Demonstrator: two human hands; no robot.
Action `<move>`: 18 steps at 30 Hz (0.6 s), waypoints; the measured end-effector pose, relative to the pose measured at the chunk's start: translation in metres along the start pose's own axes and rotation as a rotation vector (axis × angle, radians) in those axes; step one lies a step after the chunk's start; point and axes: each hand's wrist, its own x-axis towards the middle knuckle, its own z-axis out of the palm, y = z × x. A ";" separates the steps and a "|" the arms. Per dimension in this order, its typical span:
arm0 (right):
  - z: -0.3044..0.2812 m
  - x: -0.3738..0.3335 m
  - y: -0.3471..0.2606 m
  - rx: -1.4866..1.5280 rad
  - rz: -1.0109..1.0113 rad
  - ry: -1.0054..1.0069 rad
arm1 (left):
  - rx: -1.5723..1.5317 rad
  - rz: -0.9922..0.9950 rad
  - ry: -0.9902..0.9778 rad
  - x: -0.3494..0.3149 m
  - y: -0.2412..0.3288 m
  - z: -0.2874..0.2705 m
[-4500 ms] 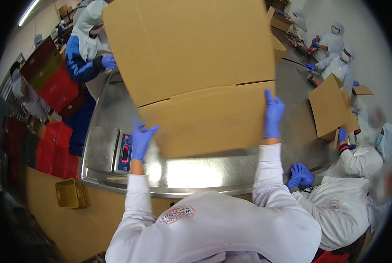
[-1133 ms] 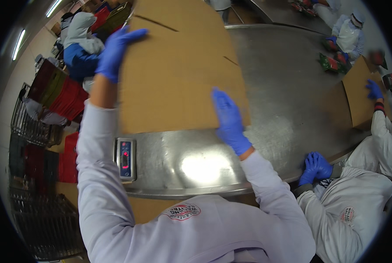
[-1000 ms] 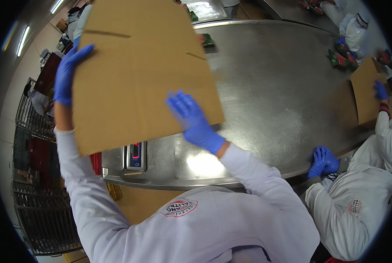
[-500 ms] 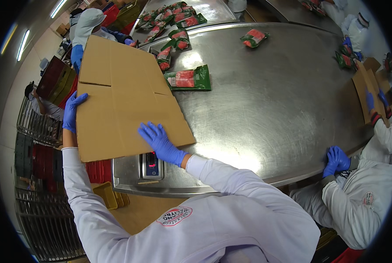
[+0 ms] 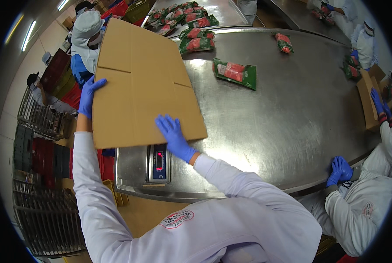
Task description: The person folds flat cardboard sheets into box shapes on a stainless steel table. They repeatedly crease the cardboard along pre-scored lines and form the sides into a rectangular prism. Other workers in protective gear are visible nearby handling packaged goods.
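A large flattened cardboard box (image 5: 148, 96) stands tilted over the left part of the steel table. My left hand (image 5: 89, 94), blue-gloved, grips its left edge with the thumb on the near face; the other fingers are partly hidden behind it. My right hand (image 5: 175, 138) lies flat against the lower right of the same face, fingers stretched out and apart. Just below the cardboard, a scale (image 5: 160, 168) with a lit red display sits on the table, its upper part covered. A green and red bag of frozen food (image 5: 235, 72) lies right of the cardboard.
More green and red bags (image 5: 197, 44) lie beyond the cardboard, and another bag (image 5: 284, 43) farther right on the steel table (image 5: 283, 114). Co-workers stand around; one sits close on my right with gloved hands (image 5: 339, 170) at the table edge. An open carton (image 5: 369, 103) stands far right.
The cardboard has risen slightly, uncovering more of the scale. The nearest bag has shifted right, away from the cardboard. Both hands keep their places on it; the whole view has moved a little.
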 end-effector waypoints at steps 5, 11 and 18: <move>-0.042 0.032 0.057 -0.147 0.073 -0.029 | -0.013 -0.053 0.030 0.076 -0.020 0.036; -0.114 0.024 0.128 -0.243 0.138 -0.005 | -0.169 0.057 -0.154 0.149 -0.060 0.113; -0.211 -0.038 0.210 -0.435 0.297 0.042 | -0.126 -0.123 -0.251 0.219 -0.098 0.269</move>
